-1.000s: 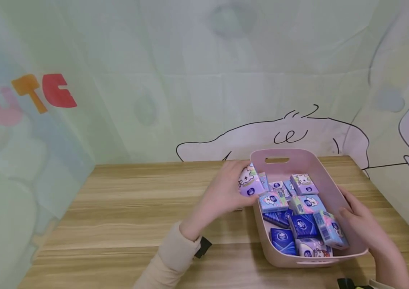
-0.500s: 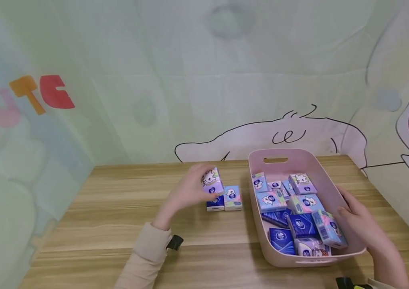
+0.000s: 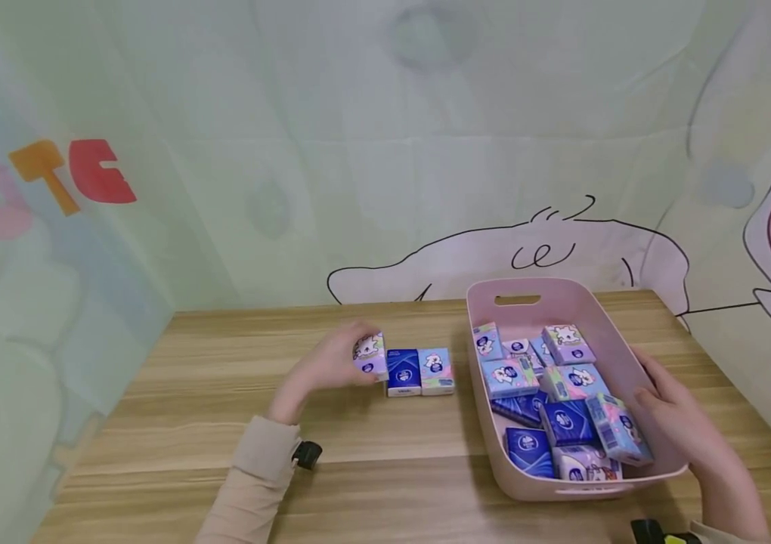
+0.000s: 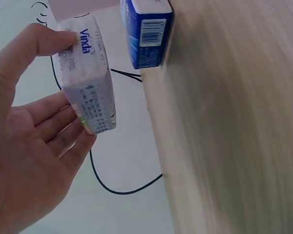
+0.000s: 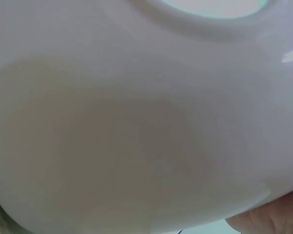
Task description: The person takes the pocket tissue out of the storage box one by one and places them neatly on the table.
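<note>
While the right hand (image 3: 681, 415) holds the side of the pink basket (image 3: 565, 298), the head view shows the left hand (image 3: 327, 364) pinching a purple tissue pack (image 3: 370, 357) just left of the blue pack (image 3: 404, 372), which touches the light-blue pack (image 3: 435, 370). The held pack's long axis runs front to back, roughly parallel to theirs; the left hand is by far the nearer to this row. In the left wrist view, thumb and fingers clamp opposite ends of the pack, with a gap between it and the blue one. In the right wrist view, the basket's wall hides most of the right hand.
</note>
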Tool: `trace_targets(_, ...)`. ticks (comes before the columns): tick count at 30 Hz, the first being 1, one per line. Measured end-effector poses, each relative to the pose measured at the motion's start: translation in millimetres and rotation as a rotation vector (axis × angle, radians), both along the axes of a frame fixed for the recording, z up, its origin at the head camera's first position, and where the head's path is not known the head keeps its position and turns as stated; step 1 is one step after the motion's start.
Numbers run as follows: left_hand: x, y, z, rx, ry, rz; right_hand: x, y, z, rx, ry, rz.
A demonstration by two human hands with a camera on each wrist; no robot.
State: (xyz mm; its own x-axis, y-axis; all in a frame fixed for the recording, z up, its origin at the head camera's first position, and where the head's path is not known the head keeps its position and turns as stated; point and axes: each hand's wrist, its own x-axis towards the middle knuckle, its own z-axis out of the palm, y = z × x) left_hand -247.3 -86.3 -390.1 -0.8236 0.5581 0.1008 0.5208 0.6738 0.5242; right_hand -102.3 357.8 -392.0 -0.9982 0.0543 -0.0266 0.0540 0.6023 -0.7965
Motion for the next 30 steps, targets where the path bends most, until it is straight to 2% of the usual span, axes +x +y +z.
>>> trace_targets(6, -5.7, -0.3, -11.6, -0.041, -0.009, -0.022, -0.9, 0, 0.1, 0.000, 0.003, 0.000)
trace_targets(12, -9.3, 3.0, -21.6, -0.043, -0.031, -0.031, -0.6, 0, -0.9, 0.000, 0.005, 0.001)
trace_targets(23, -10.8, 8.4, -29.3, -0.079, -0.053, -0.009, -0.8, 1, -4.3, -0.002, 0.028, 0.005)
trace_targets(30, -12.3, 8.5, -33.8, -0.085, -0.033, -0.031, -1.0, 1, -4.5, 0.005, 0.037, 0.006)
